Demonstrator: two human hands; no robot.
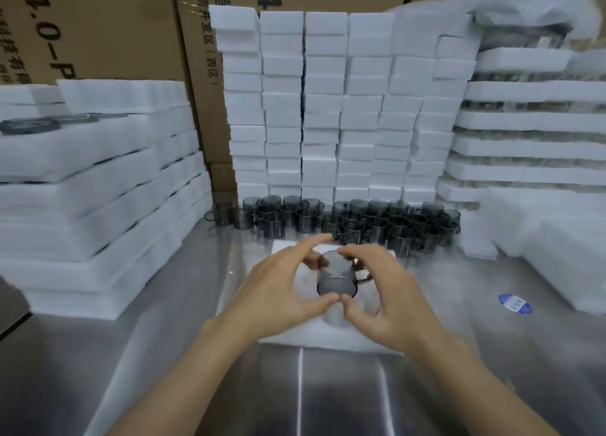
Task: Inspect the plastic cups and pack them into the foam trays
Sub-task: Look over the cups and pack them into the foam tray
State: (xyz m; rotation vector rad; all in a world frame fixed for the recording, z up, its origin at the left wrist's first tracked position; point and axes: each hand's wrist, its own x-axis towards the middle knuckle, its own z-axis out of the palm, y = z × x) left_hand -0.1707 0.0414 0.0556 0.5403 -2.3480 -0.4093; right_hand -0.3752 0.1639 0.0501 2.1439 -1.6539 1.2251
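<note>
**Grey cup (337,276) up for checking, pinched between both hands right over the foam tray (328,340).**

Gripped on its left side by the left hand (282,291), forefinger arched over the top and thumb curled beneath. Matched on the right by the right hand (387,301), fingers bent round the handle side. Neither hand nearer than the other, neither fully closed, nothing else in either. Apparently clear of the tray, long axis near upright and tipped slightly toward the camera, too blurred for telling top from bottom. Straight down from here to the tray on the steel table (164,353), so probably a short drop, with the pockets hidden beneath the hands. Well behind, loose cups (360,219) crowded at the foot of stacked foam (328,107).
</note>
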